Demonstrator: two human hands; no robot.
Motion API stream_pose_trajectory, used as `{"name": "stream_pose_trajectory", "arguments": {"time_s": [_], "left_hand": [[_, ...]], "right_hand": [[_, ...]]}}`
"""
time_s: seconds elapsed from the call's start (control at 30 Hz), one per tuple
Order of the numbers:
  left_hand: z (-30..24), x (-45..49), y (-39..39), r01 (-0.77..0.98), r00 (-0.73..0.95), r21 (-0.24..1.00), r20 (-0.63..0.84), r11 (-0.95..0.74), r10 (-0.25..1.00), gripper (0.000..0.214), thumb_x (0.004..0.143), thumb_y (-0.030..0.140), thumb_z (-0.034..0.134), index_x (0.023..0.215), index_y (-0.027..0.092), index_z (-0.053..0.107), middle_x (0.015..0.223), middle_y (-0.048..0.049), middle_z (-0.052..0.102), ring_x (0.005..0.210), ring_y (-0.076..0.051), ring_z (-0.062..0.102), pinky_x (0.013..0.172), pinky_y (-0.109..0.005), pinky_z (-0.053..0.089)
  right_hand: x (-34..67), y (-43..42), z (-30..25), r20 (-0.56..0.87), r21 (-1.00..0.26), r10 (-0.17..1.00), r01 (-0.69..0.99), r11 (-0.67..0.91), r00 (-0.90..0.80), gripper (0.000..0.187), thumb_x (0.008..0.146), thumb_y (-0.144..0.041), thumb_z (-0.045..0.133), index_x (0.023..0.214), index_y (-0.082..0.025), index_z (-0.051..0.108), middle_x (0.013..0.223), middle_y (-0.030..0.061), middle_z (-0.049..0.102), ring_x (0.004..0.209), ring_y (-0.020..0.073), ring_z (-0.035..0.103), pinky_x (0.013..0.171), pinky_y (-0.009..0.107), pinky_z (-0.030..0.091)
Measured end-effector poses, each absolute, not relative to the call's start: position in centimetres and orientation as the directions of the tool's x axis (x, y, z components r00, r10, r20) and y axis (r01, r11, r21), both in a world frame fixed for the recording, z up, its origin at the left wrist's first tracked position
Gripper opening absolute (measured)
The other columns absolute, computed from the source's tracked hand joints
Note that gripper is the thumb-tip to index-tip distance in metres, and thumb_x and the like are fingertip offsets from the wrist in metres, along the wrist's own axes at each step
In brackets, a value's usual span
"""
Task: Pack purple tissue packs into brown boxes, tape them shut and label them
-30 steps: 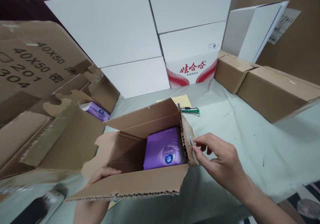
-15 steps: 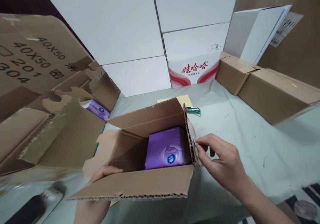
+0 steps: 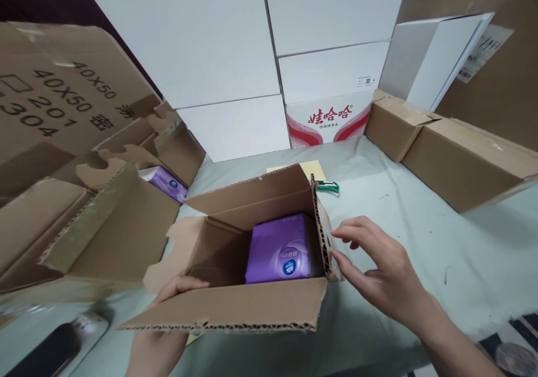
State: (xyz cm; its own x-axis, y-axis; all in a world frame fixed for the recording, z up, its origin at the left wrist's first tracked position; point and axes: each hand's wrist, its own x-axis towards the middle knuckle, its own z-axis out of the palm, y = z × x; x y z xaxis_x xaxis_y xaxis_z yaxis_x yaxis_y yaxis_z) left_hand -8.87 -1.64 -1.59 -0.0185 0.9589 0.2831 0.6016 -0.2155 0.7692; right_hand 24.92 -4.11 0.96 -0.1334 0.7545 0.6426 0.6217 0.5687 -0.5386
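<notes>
- Since your left hand (image 3: 156, 352) sits under the front wall of the small cardboard box (image 3: 235, 310), with its fingers (image 3: 182, 287) hooked over the top edge, it pinches that wall, apparently to keep the box steady.
- Your right hand (image 3: 374, 268) is spread open and holds nothing. Its fingertips (image 3: 336, 232) are just beside the box's upright right flap (image 3: 325, 237), though from this angle you can't tell whether they touch it.
- Inside the box, a purple wrapped pack (image 3: 279, 251) with a round blue logo rests against the right wall, leaving a gap on the left. That leaves the pack clear of your left fingers.
- Off to your left, a matching purple pack (image 3: 166, 184) lies in a larger open carton (image 3: 54, 102) printed "40X50", its flaps folded out.
- Beyond the box, a green-handled utility knife (image 3: 328, 186) lies beside a yellow sheet (image 3: 294, 170) on the pale cloth (image 3: 420, 287), apart from both hands.
- Behind these stand stacked white cartons (image 3: 189, 41) and a Wahaha water carton (image 3: 330, 119), with brown cartons (image 3: 458, 164) to your right.
</notes>
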Motion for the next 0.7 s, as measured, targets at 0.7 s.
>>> {"name": "stream_pose_trajectory", "arguments": {"time_s": [0.7], "left_hand": [[-1.56, -8.77, -1.91, 0.598, -0.006, 0.773, 0.266, -0.21, 0.964, 0.01, 0.059, 0.03, 0.066, 0.068, 0.026, 0.067, 0.065, 0.0011, 0.07, 0.053, -0.018, 0.065, 0.045, -0.025, 0.052]], "right_hand": [[24.43, -3.51, 1.03, 0.628, -0.538, 0.772, 0.662, 0.521, -0.098, 0.018, 0.086, -0.006, 0.052, 0.095, -0.021, 0.052, 0.093, 0.0056, 0.054, 0.082, 0.016, 0.057, 0.066, 0.027, 0.049]]}}
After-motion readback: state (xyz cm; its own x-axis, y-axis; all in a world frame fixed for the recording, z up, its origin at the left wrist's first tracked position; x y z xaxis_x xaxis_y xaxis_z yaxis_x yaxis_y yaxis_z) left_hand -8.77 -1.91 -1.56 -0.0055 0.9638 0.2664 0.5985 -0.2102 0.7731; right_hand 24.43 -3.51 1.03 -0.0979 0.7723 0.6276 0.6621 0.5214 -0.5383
